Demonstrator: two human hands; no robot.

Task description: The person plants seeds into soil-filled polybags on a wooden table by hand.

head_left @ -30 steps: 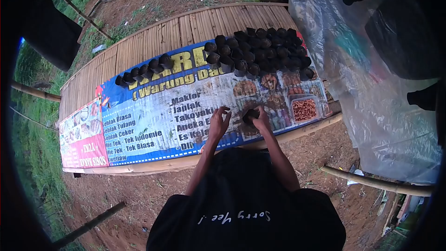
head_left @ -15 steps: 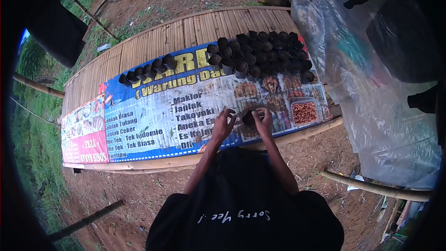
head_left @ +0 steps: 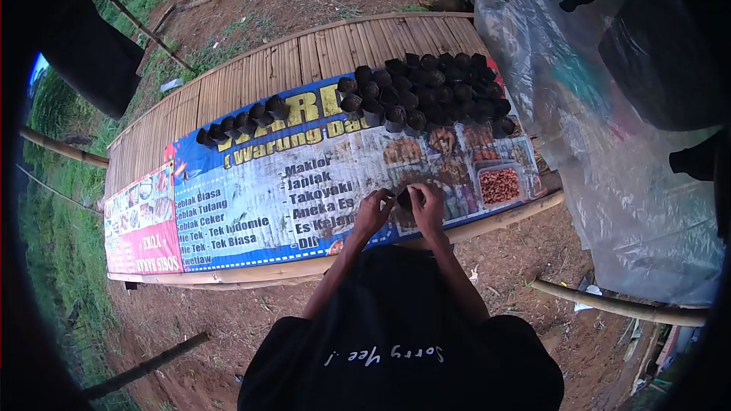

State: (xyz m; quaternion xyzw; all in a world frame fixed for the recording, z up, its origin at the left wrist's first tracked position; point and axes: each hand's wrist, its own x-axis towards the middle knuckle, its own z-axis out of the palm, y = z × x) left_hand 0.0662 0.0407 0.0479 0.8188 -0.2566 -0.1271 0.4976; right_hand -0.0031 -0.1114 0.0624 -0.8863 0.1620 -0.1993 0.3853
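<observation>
My right hand (head_left: 427, 207) grips a small black plastic seedling bag (head_left: 405, 199) by its right side, thumb and fingers closed on it, just above the near edge of the banner. My left hand (head_left: 373, 210) is at the bag's left side, fingertips pinched together close to its rim. Whatever those left fingers hold is too small to make out. Beyond my hands stands a dense cluster of similar black seedling bags (head_left: 394, 116), several with dark soil showing at the top. A shorter row of them (head_left: 257, 115) stands farther left.
A printed banner (head_left: 251, 183) covers much of the bamboo platform (head_left: 228, 68). A clear tub of reddish-brown seeds (head_left: 499, 185) sits right of my hands. Clear plastic sheeting (head_left: 563, 152) hangs at the right. Bamboo poles (head_left: 617, 303) stand around the platform.
My left hand has moved right to the seedling bag, and its fingers have gone from apart to pinched. My right hand stays on the bag. The view has shifted slightly.
</observation>
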